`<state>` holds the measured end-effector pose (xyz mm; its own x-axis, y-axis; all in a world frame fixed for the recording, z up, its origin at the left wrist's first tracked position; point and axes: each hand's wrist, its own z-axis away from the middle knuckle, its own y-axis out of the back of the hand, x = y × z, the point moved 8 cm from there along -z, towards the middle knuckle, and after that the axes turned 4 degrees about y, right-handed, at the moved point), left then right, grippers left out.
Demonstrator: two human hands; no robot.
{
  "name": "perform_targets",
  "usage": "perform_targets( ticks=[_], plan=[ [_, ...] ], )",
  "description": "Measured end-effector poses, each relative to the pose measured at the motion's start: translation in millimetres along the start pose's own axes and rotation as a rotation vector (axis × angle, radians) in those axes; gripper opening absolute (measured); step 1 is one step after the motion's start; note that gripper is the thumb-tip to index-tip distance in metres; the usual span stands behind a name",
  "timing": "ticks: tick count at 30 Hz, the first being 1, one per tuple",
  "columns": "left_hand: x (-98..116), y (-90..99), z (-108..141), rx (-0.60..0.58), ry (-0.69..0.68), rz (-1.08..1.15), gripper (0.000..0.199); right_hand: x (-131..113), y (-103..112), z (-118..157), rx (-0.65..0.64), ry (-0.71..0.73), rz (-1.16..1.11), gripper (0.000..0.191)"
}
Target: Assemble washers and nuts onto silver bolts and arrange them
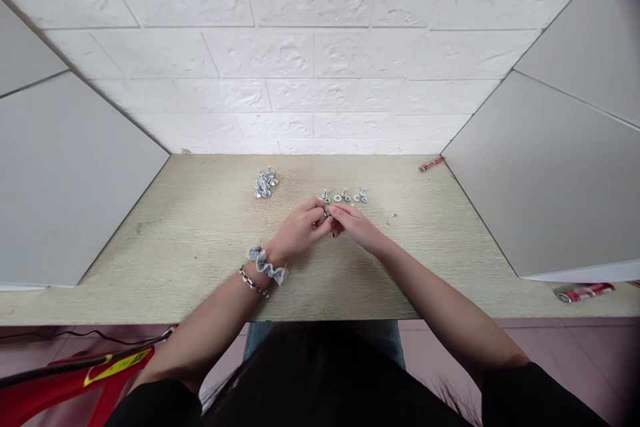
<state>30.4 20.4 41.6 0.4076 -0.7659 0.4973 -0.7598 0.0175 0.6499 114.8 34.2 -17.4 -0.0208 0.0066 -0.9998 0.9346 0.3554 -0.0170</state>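
A small metal piece (pixel 327 214) is held between the two hands, low over the middle of the bench (pixel 200 260). It is gripped by the bent fingers of the left hand (pixel 299 228) and met from the other side by the fingertips of the right hand (pixel 356 227); whether the right fingers are clamped on it or only touching cannot be told, since the piece is largely covered. Just beyond the hands, three small groups of hardware are set out in a row: a left group (pixel 326 196), partly hidden by the left hand, a middle group (pixel 342 195) and a right group (pixel 361 195). In the latter two, an upright bolt is seen with flat rings beside it. To the left, a heap of bolts (pixel 263 184) is piled, well apart from the row. A scrunchie (pixel 269 265) and a chain bracelet (pixel 253 282) are worn on the left wrist. A red cylinder (pixel 431 164) is seen at the far right, beside a grey panel (pixel 540 167).
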Motion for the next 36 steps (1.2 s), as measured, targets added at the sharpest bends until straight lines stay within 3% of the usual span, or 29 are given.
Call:
perform_targets(
  ticks=[6,12,15,19,21,26,29,36],
  plan=[
    [0,-1.0,0,-0.022,0.027,0.008,0.028,5,-2,1,-0.035,-0.051,0.030,0.049],
    [-4,-1.2,1,-0.020,0.051,0.017,0.029,2,-1,0,-0.015,-0.010,0.020,0.049],
    [-4,-1.0,0,-0.020,0.058,0.022,0.030,-2,-1,0,-0.009,0.020,0.000,0.038],
    [-3,-0.6,0,-0.014,0.042,0.011,0.028,-5,-1,2,-0.013,-0.012,-0.065,0.007],
    [-1,-0.3,0,-0.010,0.027,0.007,0.027,-5,0,3,-0.006,-0.017,-0.074,0.004],
    [1,-2.0,1,-0.038,0.008,-0.022,0.028,-1,9,1,0.092,-0.025,-0.007,0.035],
    [4,-4.1,2,-0.063,-0.013,-0.036,0.027,3,8,0,0.074,-0.047,0.055,0.050],
    [4,-2.3,1,-0.054,-0.001,-0.022,0.027,-5,5,0,0.035,0.002,0.024,0.041]
  ],
)
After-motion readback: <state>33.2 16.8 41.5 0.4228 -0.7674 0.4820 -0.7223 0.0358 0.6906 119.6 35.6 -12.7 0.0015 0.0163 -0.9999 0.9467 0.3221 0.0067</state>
